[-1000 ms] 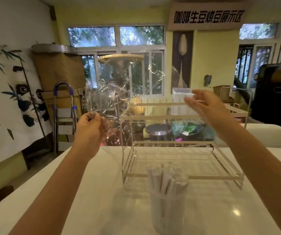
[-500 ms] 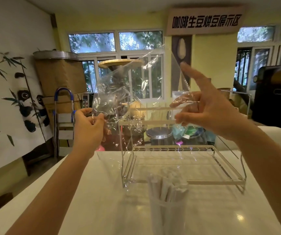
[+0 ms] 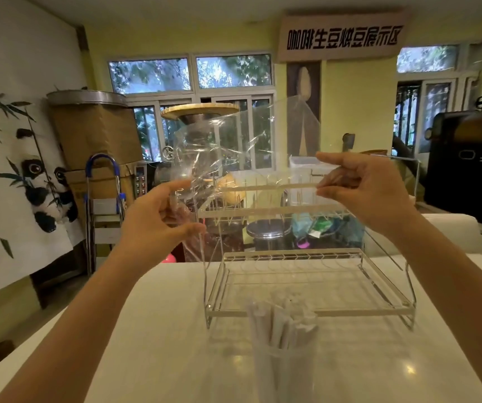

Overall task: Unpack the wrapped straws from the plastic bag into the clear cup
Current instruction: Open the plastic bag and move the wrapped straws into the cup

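I hold a crinkled clear plastic bag (image 3: 234, 146) up in the air in front of me, stretched between both hands. My left hand (image 3: 158, 219) pinches its left edge. My right hand (image 3: 367, 193) pinches its right edge between thumb and fingers. Through the film I see only the room behind it, no straws. Below, near the front of the white table (image 3: 152, 344), stands the clear cup (image 3: 284, 370) with several white paper-wrapped straws (image 3: 280, 324) upright in it.
A two-tier clear acrylic rack (image 3: 309, 280) stands on the table just behind the cup, under my hands. Beyond the table are a folded step ladder (image 3: 103, 205), cardboard boxes, a round metal stool and a dark machine at the far right.
Both hands have shifted right and slightly down with the bag. My right hand's raised finger has folded down, and the bag now hangs flatter between the hands.
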